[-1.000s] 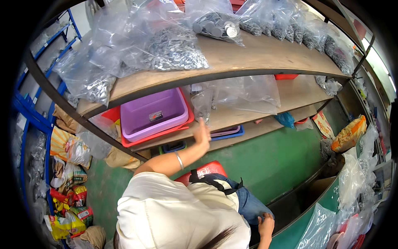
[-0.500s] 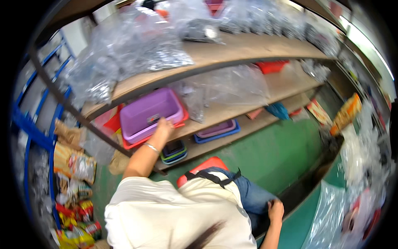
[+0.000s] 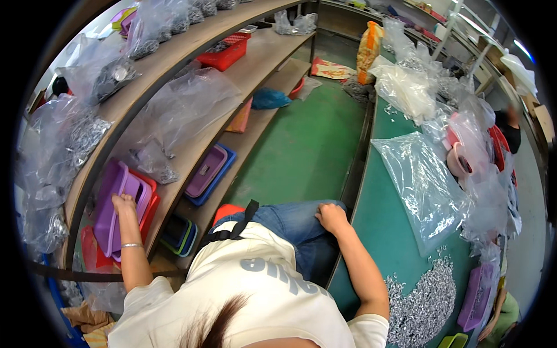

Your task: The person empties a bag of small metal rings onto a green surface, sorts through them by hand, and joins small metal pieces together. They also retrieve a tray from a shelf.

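Observation:
My left hand (image 3: 123, 203) is closed on the rim of a purple plastic basket (image 3: 108, 223) on the lower shelf at the left. That basket is tilted up from the stack. Under it show another purple basket (image 3: 143, 196) and a red basket (image 3: 153, 204). My right hand (image 3: 332, 218) rests on my jeans-covered thigh beside the green table's edge, its fingers curled in with nothing visible in them.
Bags of small metal parts (image 3: 87, 136) line the upper shelf. Below sit a purple tray in a blue one (image 3: 216, 174) and stacked dark trays (image 3: 178, 235). The green table (image 3: 371, 232) at right bears loose metal pieces (image 3: 423, 301) and a clear bag (image 3: 420, 185). Other people are at far right.
My view has swung to the right, bringing the table into sight. The left hand has tilted the top purple basket up off the stack. My right hand stays at my thigh.

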The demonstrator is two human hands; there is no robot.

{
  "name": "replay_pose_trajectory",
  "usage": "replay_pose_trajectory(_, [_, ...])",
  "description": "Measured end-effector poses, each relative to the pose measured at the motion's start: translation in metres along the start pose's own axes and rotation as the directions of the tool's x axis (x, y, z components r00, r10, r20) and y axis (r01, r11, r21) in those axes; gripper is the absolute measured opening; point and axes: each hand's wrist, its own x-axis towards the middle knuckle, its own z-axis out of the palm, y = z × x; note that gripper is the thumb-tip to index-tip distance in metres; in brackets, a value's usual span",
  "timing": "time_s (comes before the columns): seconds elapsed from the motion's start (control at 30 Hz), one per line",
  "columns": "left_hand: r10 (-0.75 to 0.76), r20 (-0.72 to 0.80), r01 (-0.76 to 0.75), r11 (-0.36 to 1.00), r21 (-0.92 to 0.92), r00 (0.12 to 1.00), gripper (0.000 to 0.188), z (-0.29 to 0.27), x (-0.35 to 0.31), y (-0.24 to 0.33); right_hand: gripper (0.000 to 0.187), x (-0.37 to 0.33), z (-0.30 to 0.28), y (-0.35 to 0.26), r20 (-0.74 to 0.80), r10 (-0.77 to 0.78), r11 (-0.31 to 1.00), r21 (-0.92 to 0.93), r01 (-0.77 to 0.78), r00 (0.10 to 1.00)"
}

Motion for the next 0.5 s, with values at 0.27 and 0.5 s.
replay_pose_trajectory(0.27, [0.186,0.246,-0.202,0.979,0.039,0.951,0.033,0.032,-0.169,-0.096,0.023,0.0,-0.046,-0.002,-0.448,-0.075,0.979,0.138,0.152,0.891])
replay_pose_trajectory(0.5, [-0.179,0.696,-0.147,0.913,0.381,0.696,0.029,0.024,-0.286,-0.136,0.033,-0.011,-0.113,0.109,-0.721,0.325,0.777,-0.166,-0.607,0.613])
